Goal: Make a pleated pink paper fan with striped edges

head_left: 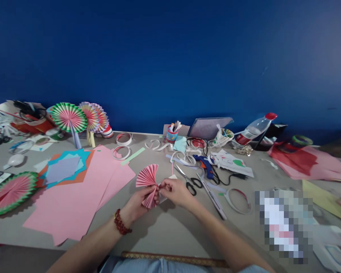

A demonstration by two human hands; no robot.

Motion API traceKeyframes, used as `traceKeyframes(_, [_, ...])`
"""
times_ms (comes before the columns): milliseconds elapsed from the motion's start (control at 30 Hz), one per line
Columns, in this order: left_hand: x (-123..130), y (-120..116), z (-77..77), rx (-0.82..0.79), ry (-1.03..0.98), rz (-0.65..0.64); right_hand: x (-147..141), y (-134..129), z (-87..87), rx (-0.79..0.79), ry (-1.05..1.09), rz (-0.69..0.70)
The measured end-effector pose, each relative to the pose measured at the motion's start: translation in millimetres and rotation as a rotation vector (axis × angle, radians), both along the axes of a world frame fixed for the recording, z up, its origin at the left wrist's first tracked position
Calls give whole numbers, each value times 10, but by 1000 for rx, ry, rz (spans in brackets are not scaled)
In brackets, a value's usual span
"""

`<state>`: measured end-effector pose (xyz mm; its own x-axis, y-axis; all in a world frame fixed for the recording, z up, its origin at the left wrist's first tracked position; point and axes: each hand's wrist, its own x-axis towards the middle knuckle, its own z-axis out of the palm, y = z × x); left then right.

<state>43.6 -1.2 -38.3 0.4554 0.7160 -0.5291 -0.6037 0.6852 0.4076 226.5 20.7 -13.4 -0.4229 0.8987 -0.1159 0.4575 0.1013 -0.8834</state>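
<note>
A pink pleated paper fan (147, 176) is spread in a partial round, gathered at its middle. My left hand (143, 198), with a beaded bracelet on the wrist, is closed around the gathered part. Close against the fan's right side, my right hand (172, 188) has thumb and fingers pinched together; what they hold is too small to make out. A small white piece (164, 197) shows below the right fingers, partly hidden by them. Black-handled scissors (190, 182) lie with blades apart just right of my right hand, beside a slim cutter-like tool (213, 198).
Pink paper sheets (74, 208) spread on the left. Finished paper fans (69, 117) stand behind them; a green-edged fan (14, 192) lies at far left. Tape rolls (238, 201), a blue glue gun (206, 165) with its cord, a pen cup (172, 134) and a tilted bottle (254, 131) are to the right.
</note>
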Motion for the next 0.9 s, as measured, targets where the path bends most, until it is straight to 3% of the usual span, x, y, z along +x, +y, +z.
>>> traceKeyframes(167, [-2, -18, 4, 10, -18, -10, 22, -9, 50, 45, 91, -28])
traceKeyframes(333, [17, -46, 49, -20, -148, -33, 15, 20, 63, -176, 340, -115])
traceKeyframes(533, [-5, -103, 58, -3, -232, -63, -42, -8, 33, -410, 455, -118])
traceKeyframes(667, [-43, -193, 94, 83, 23, -58, -87, -51, 72, -542, 503, -129])
traceKeyframes(767, [-140, -279, 143, 198, 226, -127, -109, -76, 116, -651, 550, -158])
traceKeyframes(900, [-387, -390, 256, 610, 838, -200, -98, -89, 162, -692, 613, -178])
